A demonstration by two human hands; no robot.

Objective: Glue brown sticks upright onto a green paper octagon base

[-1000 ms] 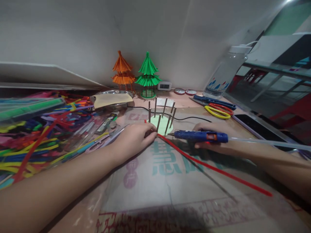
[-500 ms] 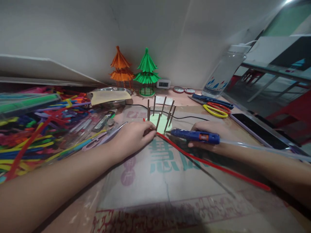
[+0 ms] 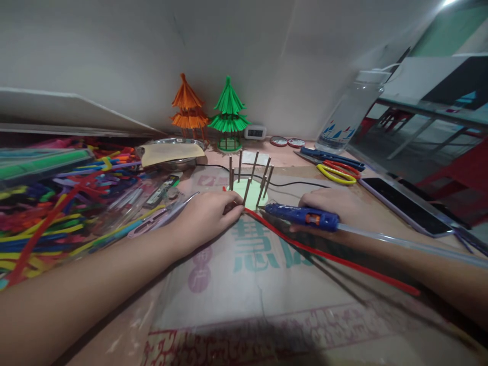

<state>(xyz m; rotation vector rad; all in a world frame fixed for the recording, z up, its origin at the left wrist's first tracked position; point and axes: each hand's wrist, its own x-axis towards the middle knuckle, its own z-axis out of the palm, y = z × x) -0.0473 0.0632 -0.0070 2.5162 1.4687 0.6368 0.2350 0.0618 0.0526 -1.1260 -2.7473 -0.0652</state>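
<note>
A pale green disc with several upright brown sticks lies flat in front of me. My left hand pinches a red pipe cleaner against the disc's near edge. From there the pipe cleaner trails off to the lower right. My right hand is wrapped round a blue hot glue gun, with a clear glue stick coming out of its back. The gun's nozzle points left and is close to the disc's near right edge; whether it touches cannot be made out.
Pipe cleaners in many colours are heaped at the left. An orange pagoda model and a green one stand by the wall. Scissors, a phone and a water bottle are at the right.
The glue gun has tilted slightly, its back end a little lower and more to the left. The left hand stays at the disc's edge with the pipe cleaner.
</note>
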